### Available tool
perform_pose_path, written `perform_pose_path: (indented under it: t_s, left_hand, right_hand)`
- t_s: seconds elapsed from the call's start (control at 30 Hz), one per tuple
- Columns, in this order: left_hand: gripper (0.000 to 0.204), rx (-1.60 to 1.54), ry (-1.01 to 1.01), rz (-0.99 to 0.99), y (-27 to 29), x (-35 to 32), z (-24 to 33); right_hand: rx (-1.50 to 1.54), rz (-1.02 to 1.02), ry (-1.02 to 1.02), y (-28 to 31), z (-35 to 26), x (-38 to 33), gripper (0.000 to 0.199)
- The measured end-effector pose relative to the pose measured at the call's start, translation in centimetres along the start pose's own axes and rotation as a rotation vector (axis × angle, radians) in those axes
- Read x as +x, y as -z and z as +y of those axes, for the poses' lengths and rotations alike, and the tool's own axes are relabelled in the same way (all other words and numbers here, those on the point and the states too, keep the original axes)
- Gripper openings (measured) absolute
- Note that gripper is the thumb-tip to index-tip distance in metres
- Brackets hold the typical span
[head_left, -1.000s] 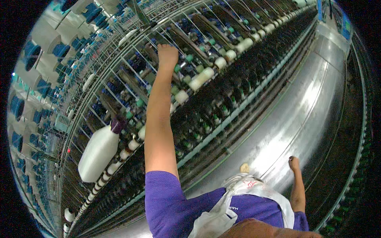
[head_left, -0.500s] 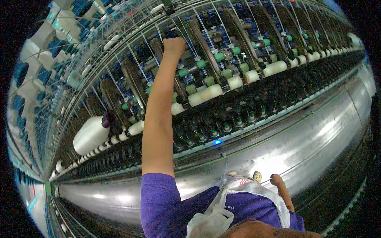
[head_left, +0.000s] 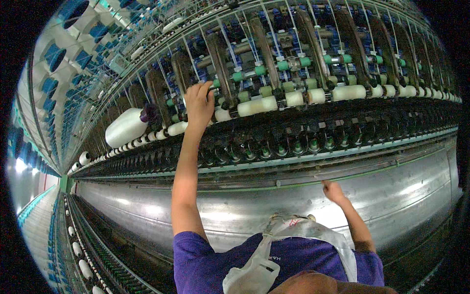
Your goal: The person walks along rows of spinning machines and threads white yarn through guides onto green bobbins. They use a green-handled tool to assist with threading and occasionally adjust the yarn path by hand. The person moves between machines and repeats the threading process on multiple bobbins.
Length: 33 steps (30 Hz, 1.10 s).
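1. Fingers (head_left: 195,89) of my left hand (head_left: 199,109) reached up toward the rollers, bent and slightly spread; their tips faced away from view, and I could not tell whether they gripped anything.
2. Just to their right, beside my thumb, sat a teal roller (head_left: 216,83), the nearest of a row running off rightward; contact could not be made out.
3. Lower right of the fingers stretched white rollers (head_left: 257,106), with dark spindles (head_left: 314,145) lined up farther below.
4. Above and to their right, dark slanted arms (head_left: 264,51) stood among thin rods (head_left: 271,30).
5. Lower left of them, a white bobbin (head_left: 125,129) lay tilted, its purple end turned their way.
6. Well below and right, my right hand (head_left: 334,192) curled inward before a shiny metal panel (head_left: 391,191); whether it held anything, I could not tell.
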State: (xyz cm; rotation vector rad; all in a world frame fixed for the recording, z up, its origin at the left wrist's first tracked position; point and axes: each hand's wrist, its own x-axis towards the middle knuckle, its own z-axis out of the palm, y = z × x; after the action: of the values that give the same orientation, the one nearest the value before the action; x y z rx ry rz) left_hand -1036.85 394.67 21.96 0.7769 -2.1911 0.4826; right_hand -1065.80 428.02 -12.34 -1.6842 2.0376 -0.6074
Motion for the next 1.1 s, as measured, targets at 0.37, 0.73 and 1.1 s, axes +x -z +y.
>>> perform_pose_path:
  t_s: [0.37,0.73,1.1]
  left_hand:
    - [0.024,-0.297,0.129,-0.188,1.9,-2.8,-4.7]
    - [0.011,-0.361,0.131,0.139,-1.4,-3.9,-6.8]
    - [0.007,-0.402,0.119,0.218,-2.3,-4.2,-6.6]
  right_hand:
    - [0.254,0.567,0.378,18.4,-30.9,21.3,0.056]
    - [-0.002,0.505,-0.068,15.9,-32.0,31.6,0.086]
    - [0.062,0.424,0.025,16.3,-30.9,31.9,0.082]
